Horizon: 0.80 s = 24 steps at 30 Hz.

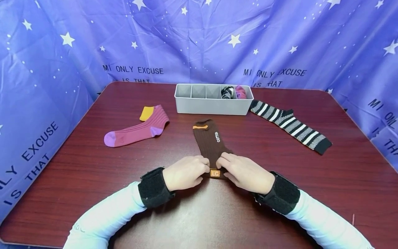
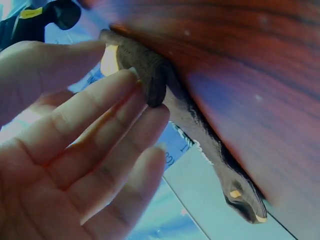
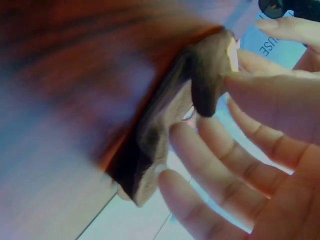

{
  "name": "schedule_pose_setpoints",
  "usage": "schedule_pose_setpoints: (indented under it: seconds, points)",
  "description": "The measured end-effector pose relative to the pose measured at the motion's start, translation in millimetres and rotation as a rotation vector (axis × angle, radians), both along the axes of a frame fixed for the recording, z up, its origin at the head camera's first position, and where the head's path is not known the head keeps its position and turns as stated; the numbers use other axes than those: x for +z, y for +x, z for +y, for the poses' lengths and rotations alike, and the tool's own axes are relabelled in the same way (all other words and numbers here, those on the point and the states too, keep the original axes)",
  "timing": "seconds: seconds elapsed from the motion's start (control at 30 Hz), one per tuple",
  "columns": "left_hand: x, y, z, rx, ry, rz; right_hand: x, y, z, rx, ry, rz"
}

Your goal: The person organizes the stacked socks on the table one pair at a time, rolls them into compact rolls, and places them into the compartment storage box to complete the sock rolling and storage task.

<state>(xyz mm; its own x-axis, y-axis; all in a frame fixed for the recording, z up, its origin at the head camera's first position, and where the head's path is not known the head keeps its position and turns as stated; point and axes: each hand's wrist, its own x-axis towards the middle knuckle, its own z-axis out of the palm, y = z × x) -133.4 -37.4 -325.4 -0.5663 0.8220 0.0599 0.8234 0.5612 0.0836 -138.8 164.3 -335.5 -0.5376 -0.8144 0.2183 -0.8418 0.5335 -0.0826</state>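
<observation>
Starry purple cloth (image 1: 199, 41) backs the red-brown surface (image 1: 81, 166); the brown sock (image 1: 206, 143) runs lengthwise forward, far end leaning left; left hand (image 1: 186, 172) and right hand (image 1: 247, 173) flank its near cuff (image 1: 215, 173) about equally close, each pinching it, other fingers loosely bent.

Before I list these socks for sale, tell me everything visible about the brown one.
The brown sock looks like ribbed knit, with an orange stripe near its far end, white COTTON lettering and an orange LC patch at the near end. It lies on the table in front of the box, near end folded over. The left hand and right hand pinch that end.
</observation>
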Motion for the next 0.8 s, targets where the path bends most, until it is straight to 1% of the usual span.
schedule_pose_setpoints:
  seconds: [0.13, 0.2, 0.33, 0.43, 0.53, 0.67, 0.73, 0.8]
  points:
    - [1.1, 1.6, 0.6, 0.02, -0.019, 0.018, 3.7, 3.1, -1.6, 0.043, 0.019, -0.004]
    - [1.4, 3.4, 0.5, 0.028, -0.024, 0.017, 4.8, 5.6, -2.6, 0.056, 0.038, -0.022]
    - [-0.4, 5.6, 0.9, 0.023, -0.045, 0.013, 6.0, 11.8, -4.3, 0.067, 0.078, -0.075]
    - [-3.1, 5.5, 1.6, 0.015, -0.055, 0.022, 7.3, 15.3, -5.0, 0.09, 0.09, -0.063]
    - [-4.1, 5.5, 1.3, 0.002, -0.026, 0.042, 8.2, 16.5, -5.6, 0.106, 0.076, -0.035]
    - [-3.1, 5.6, -0.5, -0.027, 0.039, 0.057, 7.1, 15.7, -5.7, 0.111, 0.034, -0.029]
    - [-1.8, 5.8, -1.4, -0.038, 0.049, 0.042, 6.5, 15.3, -5.6, 0.11, 0.018, -0.021]
    - [-0.2, 6.1, -1.6, -0.041, 0.043, 0.01, 6.3, 15.4, -5.7, 0.106, 0.008, -0.013]
